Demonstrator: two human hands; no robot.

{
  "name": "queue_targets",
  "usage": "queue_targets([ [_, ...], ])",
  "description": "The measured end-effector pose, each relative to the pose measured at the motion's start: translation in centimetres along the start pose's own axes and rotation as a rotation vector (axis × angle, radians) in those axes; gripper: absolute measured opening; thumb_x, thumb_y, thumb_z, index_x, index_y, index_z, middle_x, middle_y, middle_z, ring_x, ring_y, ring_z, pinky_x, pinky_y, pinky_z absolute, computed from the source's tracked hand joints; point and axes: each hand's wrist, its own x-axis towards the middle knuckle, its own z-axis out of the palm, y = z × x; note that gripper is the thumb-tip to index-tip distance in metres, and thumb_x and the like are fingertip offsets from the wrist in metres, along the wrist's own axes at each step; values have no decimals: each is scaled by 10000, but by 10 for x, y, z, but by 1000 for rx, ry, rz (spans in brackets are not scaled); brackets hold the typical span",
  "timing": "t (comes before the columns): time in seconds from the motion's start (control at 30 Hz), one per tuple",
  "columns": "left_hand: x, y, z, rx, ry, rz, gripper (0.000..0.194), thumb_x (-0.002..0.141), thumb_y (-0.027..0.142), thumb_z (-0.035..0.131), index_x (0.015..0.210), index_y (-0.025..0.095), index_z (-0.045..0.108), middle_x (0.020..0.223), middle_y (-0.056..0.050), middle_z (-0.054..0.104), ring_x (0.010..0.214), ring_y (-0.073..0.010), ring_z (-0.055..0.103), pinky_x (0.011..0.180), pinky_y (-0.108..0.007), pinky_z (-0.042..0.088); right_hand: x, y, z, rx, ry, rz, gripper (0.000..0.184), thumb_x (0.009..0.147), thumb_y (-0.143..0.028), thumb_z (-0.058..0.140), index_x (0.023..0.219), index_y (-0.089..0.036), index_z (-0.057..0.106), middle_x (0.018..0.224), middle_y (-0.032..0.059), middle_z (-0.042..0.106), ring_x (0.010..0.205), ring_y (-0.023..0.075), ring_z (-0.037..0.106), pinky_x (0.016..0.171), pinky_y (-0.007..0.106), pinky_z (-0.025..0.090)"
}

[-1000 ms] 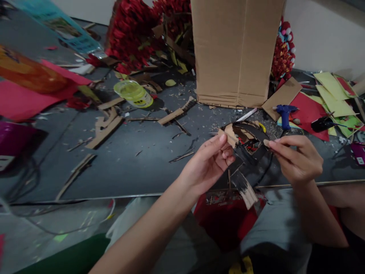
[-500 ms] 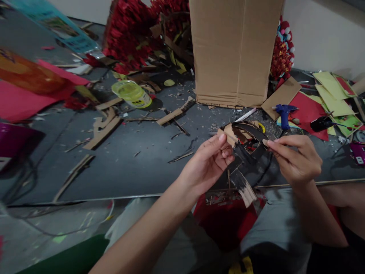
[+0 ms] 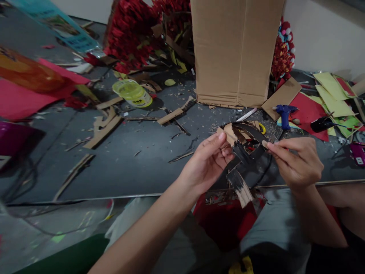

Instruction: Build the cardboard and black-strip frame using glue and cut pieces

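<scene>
My left hand (image 3: pixel 209 160) pinches a torn brown piece of cardboard (image 3: pixel 229 134) between thumb and fingers. From there a curved strip painted black (image 3: pixel 251 131) arches across to my right hand (image 3: pixel 299 161), whose thumb and forefinger are closed on its bare, pale end. Whether the strip and the torn piece are one part, I cannot tell. Below my hands, a cardboard strip (image 3: pixel 241 186), black at the top and brown at its lower end, reaches over the table edge. Yellow-handled scissors (image 3: pixel 262 128) show partly behind the arch.
A tall cardboard box (image 3: pixel 234 53) stands behind my hands. To the right lie a blue glue gun (image 3: pixel 285 114), a black paint bottle (image 3: pixel 321 123) and coloured paper (image 3: pixel 332 91). At left are a yellow tub (image 3: pixel 132 93), cardboard scraps (image 3: pixel 104 129) and an orange bottle (image 3: pixel 28 72).
Both hands keep their pinch. The black strip's right end has shifted slightly down and left with my right fingertips, and the dangling strip has swung a little to the left.
</scene>
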Motion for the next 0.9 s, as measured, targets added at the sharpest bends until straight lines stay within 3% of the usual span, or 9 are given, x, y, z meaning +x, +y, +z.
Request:
queue_targets([
  [0.27, 0, -2, -1, 49, -23, 47, 230, 681, 229, 776, 634, 157, 563, 483, 85, 431, 440, -14, 438, 483, -110, 449, 0, -2, -2, -82, 6, 19, 284, 759, -128, 719, 939, -346, 695, 735, -62, 700, 649, 123, 649, 642, 311, 460],
  [0.5, -1, -2, -3, 64, -55, 81, 270, 674, 248, 783, 591, 151, 545, 486, 75, 450, 454, -20, 439, 502, -122, 456, 3, -4, -2, -95, 13, -32, 228, 719, -93, 747, 884, -238, 686, 721, -25, 694, 643, 126, 636, 637, 312, 445],
  [0.7, -2, 0, 0, 31, -28, 26, 253, 694, 219, 764, 600, 147, 541, 483, 77, 431, 436, -16, 420, 473, -113, 430, 0, -3, -3, -73, -55, -12, 312, 744, -142, 736, 973, -348, 683, 748, -63, 705, 662, 129, 646, 648, 317, 452],
  [0.9, -3, -2, -1, 28, -45, 24, 246, 696, 232, 766, 613, 148, 550, 489, 80, 423, 446, -18, 423, 492, -124, 444, -1, -2, -4, -96, -67, -36, 300, 745, -141, 732, 983, -318, 684, 760, -48, 703, 678, 135, 634, 669, 321, 438],
])
